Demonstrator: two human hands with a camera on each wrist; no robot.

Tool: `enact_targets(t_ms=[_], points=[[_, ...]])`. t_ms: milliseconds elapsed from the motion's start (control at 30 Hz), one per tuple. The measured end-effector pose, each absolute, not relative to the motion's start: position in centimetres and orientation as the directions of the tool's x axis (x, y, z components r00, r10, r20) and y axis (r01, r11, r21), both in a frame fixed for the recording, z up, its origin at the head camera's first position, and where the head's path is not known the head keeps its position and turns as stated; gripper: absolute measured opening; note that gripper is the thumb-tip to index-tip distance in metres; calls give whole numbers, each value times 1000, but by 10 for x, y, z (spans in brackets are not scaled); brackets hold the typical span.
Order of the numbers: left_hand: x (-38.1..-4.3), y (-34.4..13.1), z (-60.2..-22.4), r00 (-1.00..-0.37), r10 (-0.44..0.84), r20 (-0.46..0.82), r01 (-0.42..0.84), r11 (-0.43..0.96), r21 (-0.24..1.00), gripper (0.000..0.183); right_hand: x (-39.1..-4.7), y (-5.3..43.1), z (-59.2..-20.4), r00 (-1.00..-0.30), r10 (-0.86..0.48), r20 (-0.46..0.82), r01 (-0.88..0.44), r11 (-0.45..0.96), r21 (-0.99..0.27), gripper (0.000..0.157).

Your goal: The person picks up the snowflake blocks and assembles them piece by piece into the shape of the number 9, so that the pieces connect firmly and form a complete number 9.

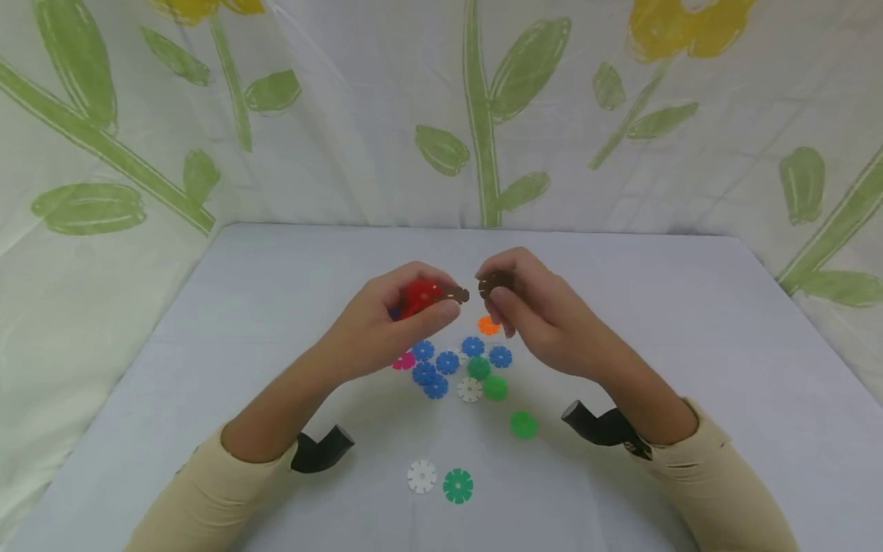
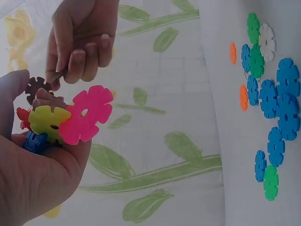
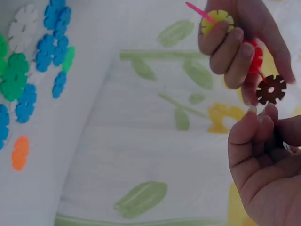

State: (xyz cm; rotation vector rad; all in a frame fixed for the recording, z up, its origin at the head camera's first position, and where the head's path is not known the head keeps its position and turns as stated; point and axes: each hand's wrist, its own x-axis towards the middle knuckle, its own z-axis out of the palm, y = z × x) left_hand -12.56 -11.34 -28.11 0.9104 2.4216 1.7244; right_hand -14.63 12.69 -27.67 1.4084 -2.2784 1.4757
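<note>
Left hand [image 1: 386, 310] gripped a part-built cluster of interlocked plastic snowflake discs [image 2: 66, 120]; right hand [image 1: 524, 303] pinched a brown disc [image 1: 495, 284]; loose discs [image 1: 448, 364] remained mid-counter [image 1: 690, 322].

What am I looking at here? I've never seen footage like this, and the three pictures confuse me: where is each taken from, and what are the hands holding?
No machine here: a person works with two bare hands. The wide picture comes from a camera on the person's head, looking down at a pale table. The other two come from cameras strapped to the wrists, so they look sideways and tilted.

The left hand grips a cluster of joined plastic flower discs: pink, yellow, red, blue and brown. The right hand pinches a single brown disc close beside the cluster's brown disc.

On the table lie loose discs: several blue, some green, white, orange and one pink. A white disc and a green disc lie apart, nearer the person.
</note>
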Motion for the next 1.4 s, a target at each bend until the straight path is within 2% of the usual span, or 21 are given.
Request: enact_targets(t_ms=[200, 400, 600, 967, 1233, 1400], points=[[-123, -111, -283, -812, 491, 315, 445, 172, 879, 31, -132, 124, -273, -547, -638, 543, -735, 56, -675, 36], [-120, -108, -284, -788, 520, 331, 458, 134, 879, 35, -126, 120, -275, -521, -592, 615, -771, 16, -637, 39], [-117, -104, -285, -762, 523, 382, 501, 104, 859, 36, -122, 115, -278, -501, -555, 664, -792, -15, -610, 32], [-105, -96, -289, -743, 445, 500, 612, 149, 776, 40, -119, 107, -288, -466, -464, 754, -829, -69, -555, 20], [-105, -88, -297, -705, 399, 586, 648, 27, 762, 37, -118, 98, -299, -463, -354, 813, -853, -71, -517, 22], [-107, -89, -299, -703, 405, 585, 654, 45, 755, 37, -119, 94, -303, -464, -339, 819, -855, -70, -514, 22]])
